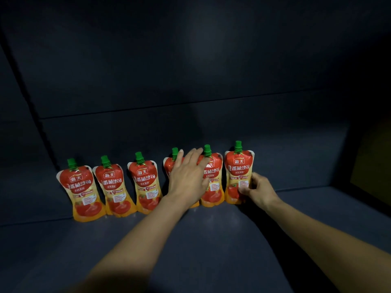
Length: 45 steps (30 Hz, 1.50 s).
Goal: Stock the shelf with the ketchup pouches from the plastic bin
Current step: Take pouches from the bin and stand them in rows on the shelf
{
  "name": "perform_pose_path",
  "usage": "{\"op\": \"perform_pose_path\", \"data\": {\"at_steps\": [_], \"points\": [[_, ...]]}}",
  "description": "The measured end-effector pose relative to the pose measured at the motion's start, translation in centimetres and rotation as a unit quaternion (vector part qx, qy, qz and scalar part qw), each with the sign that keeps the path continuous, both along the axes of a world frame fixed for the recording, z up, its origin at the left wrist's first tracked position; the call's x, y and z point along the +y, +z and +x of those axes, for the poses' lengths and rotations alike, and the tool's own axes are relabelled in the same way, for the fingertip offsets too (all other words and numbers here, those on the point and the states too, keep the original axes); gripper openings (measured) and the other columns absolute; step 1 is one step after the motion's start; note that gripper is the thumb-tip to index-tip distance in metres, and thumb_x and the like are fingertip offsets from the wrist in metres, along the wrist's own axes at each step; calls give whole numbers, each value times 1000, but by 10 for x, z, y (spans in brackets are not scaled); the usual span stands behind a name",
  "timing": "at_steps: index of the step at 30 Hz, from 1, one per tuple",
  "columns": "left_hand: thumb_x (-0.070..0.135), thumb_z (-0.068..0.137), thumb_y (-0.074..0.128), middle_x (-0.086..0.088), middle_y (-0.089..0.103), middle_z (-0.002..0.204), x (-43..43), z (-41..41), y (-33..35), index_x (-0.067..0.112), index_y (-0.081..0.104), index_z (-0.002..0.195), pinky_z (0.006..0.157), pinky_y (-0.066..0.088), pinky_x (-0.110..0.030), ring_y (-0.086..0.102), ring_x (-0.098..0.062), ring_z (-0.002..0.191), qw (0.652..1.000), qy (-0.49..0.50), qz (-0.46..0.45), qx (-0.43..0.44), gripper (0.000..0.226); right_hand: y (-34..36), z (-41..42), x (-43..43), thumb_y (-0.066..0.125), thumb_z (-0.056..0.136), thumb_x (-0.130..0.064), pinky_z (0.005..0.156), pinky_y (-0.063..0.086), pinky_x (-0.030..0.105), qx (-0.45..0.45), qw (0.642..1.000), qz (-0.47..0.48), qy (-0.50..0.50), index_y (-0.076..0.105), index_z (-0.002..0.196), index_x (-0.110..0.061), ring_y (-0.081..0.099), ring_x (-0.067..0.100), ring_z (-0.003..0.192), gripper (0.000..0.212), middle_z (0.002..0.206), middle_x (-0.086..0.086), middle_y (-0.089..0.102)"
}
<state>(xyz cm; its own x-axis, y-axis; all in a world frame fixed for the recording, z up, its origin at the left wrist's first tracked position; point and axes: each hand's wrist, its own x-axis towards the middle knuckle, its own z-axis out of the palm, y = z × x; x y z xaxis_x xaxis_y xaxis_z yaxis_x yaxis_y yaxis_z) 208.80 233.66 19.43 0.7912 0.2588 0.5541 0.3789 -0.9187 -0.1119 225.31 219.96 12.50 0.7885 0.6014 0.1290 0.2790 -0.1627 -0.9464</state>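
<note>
- Six pouches stand upright in a row on the shelf [211, 240].
- Right hand [257, 190] pinches the end pouch [239, 176] at its right edge.
- Left hand [188, 176], fingers spread, rests flat across the fourth pouch [169, 163] and fifth pouch [213, 176].

We see six ketchup pouches [146, 185], each red at the top fading to orange-yellow below, printed with red tomatoes, white lettering and a white text panel. Their caps [238, 145] are green. The shelf [211, 240] is dark blue-grey.
</note>
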Motion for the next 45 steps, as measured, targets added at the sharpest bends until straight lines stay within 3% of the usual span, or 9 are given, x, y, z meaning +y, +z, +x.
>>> {"op": "perform_pose_path", "data": {"at_steps": [7,13,17,23,27,31,36,40,45], "points": [[40,95,53,-1,9,164,-23,-28,-18,22,20,154,121,-6,-40,3,-18,151,998,-25,-48,-16,70,8,-35,-30,68,87,-25,111,32,44,-74,984,-123,-101,28,147,-16,32,29,138,73,148,12,36],[51,96,45,6,14,163,-68,-68,-46,24,12,155,123,2,-40,7,-15,150,985,-103,-133,34,73,0,-118,-92,59,91,-33,114,25,35,-178,962,-169,-117,25,149,-20,22,24,142,69,155,5,20],[55,96,43,8,23,159,-111,-104,-58,25,14,154,122,5,-36,17,-12,147,962,-170,-210,31,72,-8,-189,-142,55,93,-36,105,38,36,-235,941,-177,-167,32,145,-25,36,18,135,58,149,-4,32],[61,88,34,12,53,135,-202,-158,-82,28,38,145,108,32,-28,46,-10,126,912,-305,-274,8,66,-27,-295,-229,61,90,-26,85,46,32,-313,888,-134,-310,50,130,-28,58,13,107,41,119,-10,60],[46,94,52,20,55,128,-270,-187,-103,33,41,140,98,36,-22,50,-2,117,873,-377,-304,53,49,-62,-348,-297,62,89,-20,78,51,34,-274,870,-123,-391,52,127,-28,60,7,98,40,113,-15,60],[45,95,52,22,54,127,-342,-198,-133,37,39,139,93,41,-22,51,0,114,844,-418,-307,137,47,-98,-385,-370,63,88,-19,78,51,35,-214,858,-140,-445,56,123,-26,58,5,90,36,111,-12,61],[43,94,54,17,56,129,-457,-206,-171,32,44,136,96,45,-30,54,-5,114,800,-452,-322,228,45,-138,-425,-488,59,90,-26,84,50,32,-103,843,-184,-495,56,122,-28,60,9,100,32,115,-12,60],[40,93,58,15,56,127,-574,-222,-209,28,49,135,93,45,-24,56,-4,111,753,-480,-335,302,45,-175,-463,-609,59,90,-28,93,48,36,-16,815,-218,-537,59,119,-26,58,14,108,29,118,-5,62],[34,89,64,17,60,112,-716,-243,-268,30,53,128,88,47,-20,61,-5,100,672,-470,-394,415,40,-231,-505,-747,62,88,-25,84,51,36,90,772,-244,-581,65,108,-28,62,14,100,20,108,-6,67]]}}
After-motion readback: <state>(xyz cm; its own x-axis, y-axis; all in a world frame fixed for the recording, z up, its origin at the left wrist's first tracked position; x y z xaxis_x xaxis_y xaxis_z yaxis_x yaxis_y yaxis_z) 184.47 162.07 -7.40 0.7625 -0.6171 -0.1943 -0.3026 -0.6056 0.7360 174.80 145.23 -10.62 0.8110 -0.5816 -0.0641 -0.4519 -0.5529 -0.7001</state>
